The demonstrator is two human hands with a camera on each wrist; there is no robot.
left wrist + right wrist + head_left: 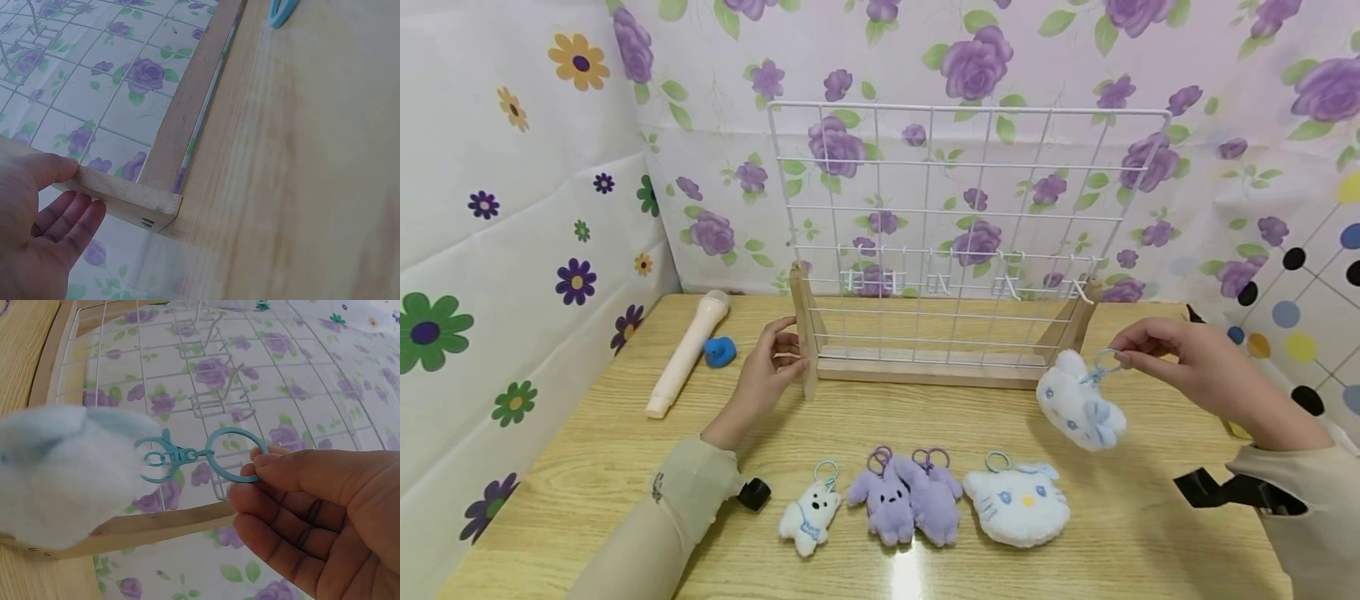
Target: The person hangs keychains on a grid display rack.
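My right hand (1165, 358) pinches the light-blue ring (215, 464) of a white plush keychain (1078, 404). The plush has blue bows and hangs tilted above the table, in front of the rack's right end. Close behind it stands a white wire grid rack (955, 208) with wooden feet. My left hand (767, 367) holds the rack's left wooden post (807, 333); in the left wrist view the thumb lies on its edge and the other fingers are curled beside it. Several white hooks (215, 403) are attached in a row across the grid.
Along the front lie a white bear keychain (811, 517), two purple plush keychains (891, 504) and a white cat-face keychain (1018, 508). A pale microphone-like stick (688, 354) and a small blue duck (720, 352) are at the left. Flowered cloth (715, 167) stands behind.
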